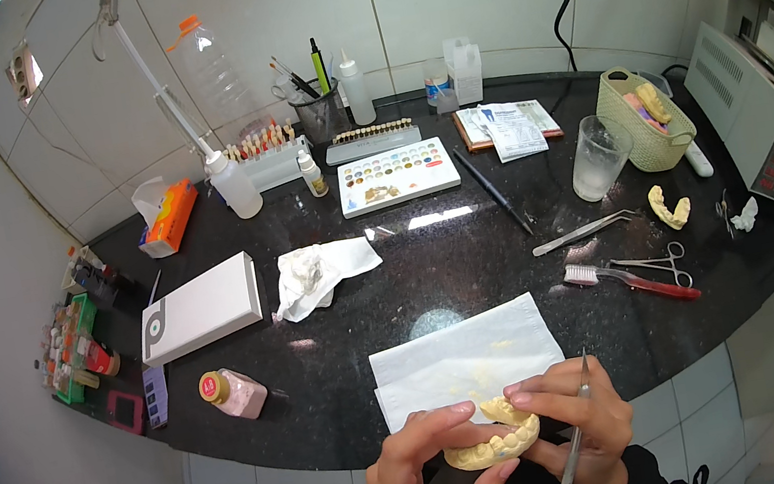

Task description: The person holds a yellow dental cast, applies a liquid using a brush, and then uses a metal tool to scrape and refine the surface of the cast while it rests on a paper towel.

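My left hand (pixel 405 472) is closed around a yellow plaster dental cast (pixel 486 453), an arch with a row of teeth. In my right hand (pixel 587 418) the fingertips pinch a smaller yellow cast piece (pixel 503 411) just above the arch. A slim metal hand instrument (pixel 572 466) also rests in that hand, its pointed end up between the fingers. Whether the small piece touches the arch, I cannot tell. Beneath and beyond both hands lies a white paper towel (pixel 455 353) with yellow crumbs on it.
On the black countertop (pixel 350 390) are a pink powder bottle (pixel 237 394), a white box (pixel 200 307) and crumpled tissue (pixel 316 273) to the left. Tweezers (pixel 578 233), a red-handled brush (pixel 636 280), forceps (pixel 668 260), another cast (pixel 670 207) and a glass (pixel 597 163) stand right.
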Motion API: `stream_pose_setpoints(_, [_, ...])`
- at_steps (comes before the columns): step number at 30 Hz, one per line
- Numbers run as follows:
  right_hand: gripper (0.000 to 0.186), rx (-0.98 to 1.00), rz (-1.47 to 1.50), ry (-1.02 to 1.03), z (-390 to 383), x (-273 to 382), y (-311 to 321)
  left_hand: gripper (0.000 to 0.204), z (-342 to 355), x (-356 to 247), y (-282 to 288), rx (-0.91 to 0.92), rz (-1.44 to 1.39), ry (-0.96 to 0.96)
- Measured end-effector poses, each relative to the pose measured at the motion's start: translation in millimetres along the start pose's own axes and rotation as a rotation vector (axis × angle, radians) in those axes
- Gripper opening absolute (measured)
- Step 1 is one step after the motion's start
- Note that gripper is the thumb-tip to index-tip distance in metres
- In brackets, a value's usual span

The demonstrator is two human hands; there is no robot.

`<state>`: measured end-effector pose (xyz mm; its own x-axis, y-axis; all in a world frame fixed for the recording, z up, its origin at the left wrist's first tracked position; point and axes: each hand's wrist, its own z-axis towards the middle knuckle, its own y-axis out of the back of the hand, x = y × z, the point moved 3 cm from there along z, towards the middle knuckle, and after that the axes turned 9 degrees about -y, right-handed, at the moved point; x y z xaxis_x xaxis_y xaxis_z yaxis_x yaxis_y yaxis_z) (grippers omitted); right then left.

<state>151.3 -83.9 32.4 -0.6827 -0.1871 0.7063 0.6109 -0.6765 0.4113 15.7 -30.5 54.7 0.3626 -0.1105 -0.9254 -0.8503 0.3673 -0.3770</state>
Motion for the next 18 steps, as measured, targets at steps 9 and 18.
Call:
stream_pose_setpoints(9, [0.03,-0.024,0.23,-0.109,-7.1,-8.4,-5.5,0.056,11.9,40.8,22.2,0.274,-0.103,-0.275])
stream_pose_setpoints(18, [0.034,0.029,0.228,-0.108,-5.0,-13.6,-3.0,0.026,13.2,43.1,16.6,0.313,0.007,-0.243])
